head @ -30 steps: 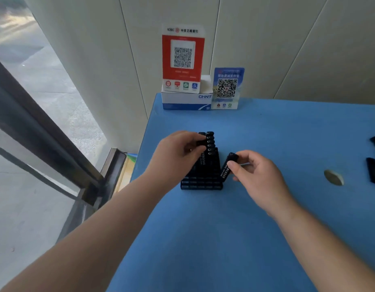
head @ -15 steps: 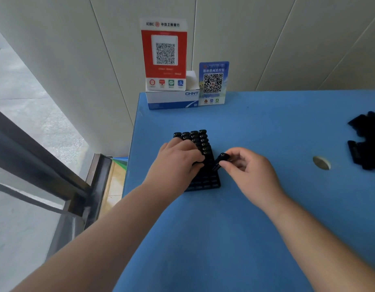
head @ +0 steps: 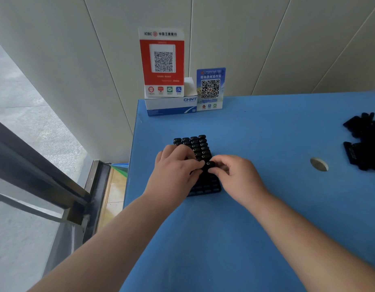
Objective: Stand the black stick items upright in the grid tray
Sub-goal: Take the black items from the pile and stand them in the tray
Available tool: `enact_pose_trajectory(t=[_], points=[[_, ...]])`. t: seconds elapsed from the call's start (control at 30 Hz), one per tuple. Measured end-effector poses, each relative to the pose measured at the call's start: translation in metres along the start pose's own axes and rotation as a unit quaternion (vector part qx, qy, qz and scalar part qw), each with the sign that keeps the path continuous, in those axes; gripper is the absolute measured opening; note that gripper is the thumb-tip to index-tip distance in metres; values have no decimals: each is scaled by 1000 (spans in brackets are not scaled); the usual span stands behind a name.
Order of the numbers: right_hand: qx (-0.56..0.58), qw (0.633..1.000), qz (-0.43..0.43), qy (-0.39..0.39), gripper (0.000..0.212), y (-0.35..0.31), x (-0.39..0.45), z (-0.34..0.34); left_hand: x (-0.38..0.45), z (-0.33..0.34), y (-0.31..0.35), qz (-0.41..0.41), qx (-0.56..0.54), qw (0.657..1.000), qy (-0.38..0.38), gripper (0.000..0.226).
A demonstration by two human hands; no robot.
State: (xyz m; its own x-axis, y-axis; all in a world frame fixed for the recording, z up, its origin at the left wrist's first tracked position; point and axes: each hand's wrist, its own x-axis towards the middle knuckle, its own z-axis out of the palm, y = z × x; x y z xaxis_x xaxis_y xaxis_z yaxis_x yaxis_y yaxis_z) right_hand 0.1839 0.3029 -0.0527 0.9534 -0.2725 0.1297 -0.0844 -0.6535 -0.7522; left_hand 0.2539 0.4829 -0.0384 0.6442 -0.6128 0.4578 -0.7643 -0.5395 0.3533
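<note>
A black grid tray [head: 207, 187] lies on the blue table [head: 256, 218] near its left edge. Several black stick items [head: 195, 143] stand upright in its far rows. My right hand [head: 237, 178] pinches one black stick [head: 209, 164] by its top, upright over the tray's right column. My left hand [head: 176, 171] rests curled on the tray's left part, its fingertips beside that stick; what lies under it is hidden. The tray's near rows show open cells.
A heap of loose black sticks [head: 365, 140] lies at the table's right edge. A round grey disc [head: 319, 164] sits in the tabletop. A white CHNT box [head: 170, 106] with two QR-code signs [head: 162, 62] stands at the back by the wall. The table's left edge drops to a window frame.
My right hand has brought its stick from tilted beside the tray to upright over the right column. My left hand has lowered onto the tray. The camera has turned so the tray shows from above.
</note>
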Motion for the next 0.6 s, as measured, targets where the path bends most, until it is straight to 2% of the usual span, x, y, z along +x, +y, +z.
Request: enact_pose_trajectory(t=[0.23,0.43,0.6], points=[[16,1000,16,11,15,1,-1,4,-2,4,1,-37,4,999,4,27],[25,997,64,21,28,9,-13,-8,-2,0,5,-60,-10,998,-6,30],[-50,995,63,57,27,20,-32,-44,9,-5,31,3,-1,1000,-15,39]])
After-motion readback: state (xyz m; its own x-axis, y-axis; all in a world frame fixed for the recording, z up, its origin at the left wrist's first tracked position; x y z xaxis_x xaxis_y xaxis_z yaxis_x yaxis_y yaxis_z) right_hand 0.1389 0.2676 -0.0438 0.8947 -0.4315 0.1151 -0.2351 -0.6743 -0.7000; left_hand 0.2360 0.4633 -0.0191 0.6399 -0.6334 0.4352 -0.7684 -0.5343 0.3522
